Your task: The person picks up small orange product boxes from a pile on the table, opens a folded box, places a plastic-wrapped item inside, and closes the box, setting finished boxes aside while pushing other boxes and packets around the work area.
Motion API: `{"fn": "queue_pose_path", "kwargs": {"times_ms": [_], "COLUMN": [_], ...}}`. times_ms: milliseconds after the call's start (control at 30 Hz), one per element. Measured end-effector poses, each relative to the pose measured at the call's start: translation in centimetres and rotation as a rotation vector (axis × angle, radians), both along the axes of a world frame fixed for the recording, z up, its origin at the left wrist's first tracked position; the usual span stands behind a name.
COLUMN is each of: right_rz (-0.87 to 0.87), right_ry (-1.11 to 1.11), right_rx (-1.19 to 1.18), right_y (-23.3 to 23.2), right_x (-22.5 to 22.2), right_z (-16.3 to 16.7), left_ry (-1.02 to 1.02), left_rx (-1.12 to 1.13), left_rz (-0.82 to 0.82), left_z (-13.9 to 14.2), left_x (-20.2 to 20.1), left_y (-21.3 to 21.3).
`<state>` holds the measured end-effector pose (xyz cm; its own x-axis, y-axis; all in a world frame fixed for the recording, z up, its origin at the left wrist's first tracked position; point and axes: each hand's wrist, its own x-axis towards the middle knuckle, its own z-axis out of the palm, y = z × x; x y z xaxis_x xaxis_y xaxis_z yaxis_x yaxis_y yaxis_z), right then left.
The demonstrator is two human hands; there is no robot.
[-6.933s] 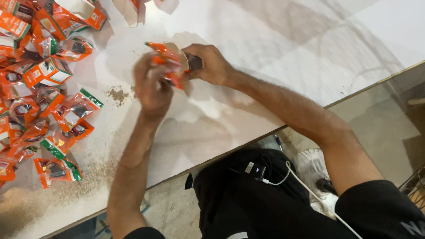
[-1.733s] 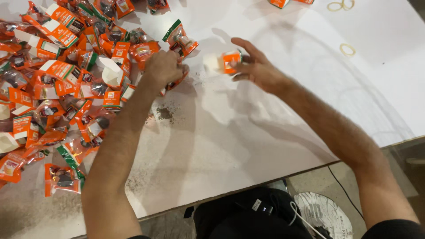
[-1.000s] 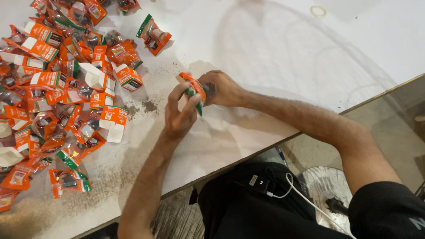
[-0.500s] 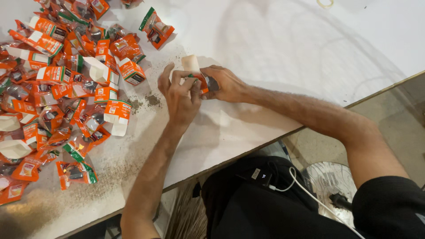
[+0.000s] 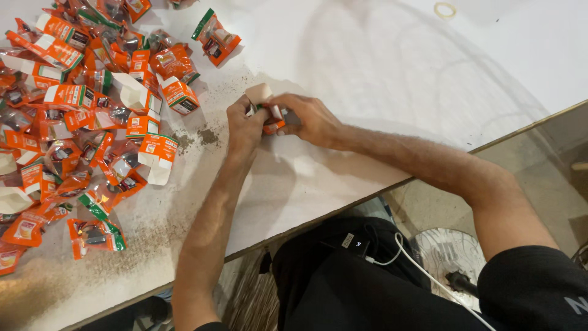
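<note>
— What did you have in hand there?

— A small orange carton, just above the middle of the frame. My left hand and right hand both pinched shut on it, its pale flap standing up.

— How did it feel?

— I'd judge it light, thin card, easily crushed, so I gripped the edges. Farther off, upper left, lay the pile of orange packets on the white table.

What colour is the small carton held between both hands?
Orange with a white open flap; the small carton shows in the head view.
</note>
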<state>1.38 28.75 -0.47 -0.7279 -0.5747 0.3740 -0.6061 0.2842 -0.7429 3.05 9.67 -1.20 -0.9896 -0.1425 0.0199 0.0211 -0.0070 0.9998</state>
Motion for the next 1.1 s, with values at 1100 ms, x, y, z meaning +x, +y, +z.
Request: {"fn": "queue_pose_path", "kwargs": {"times_ms": [1100], "right_rz": [0.033], "right_ry": [-0.030], "right_rx": [-0.015], "right_y": [0.0], "right_x": [0.5], "right_z": [0.7], "left_ry": [0.506], "left_rx": [-0.411], "left_rz": [-0.203], "left_z": [0.5], "left_x": [3.6], "left_y": [-1.9]}}
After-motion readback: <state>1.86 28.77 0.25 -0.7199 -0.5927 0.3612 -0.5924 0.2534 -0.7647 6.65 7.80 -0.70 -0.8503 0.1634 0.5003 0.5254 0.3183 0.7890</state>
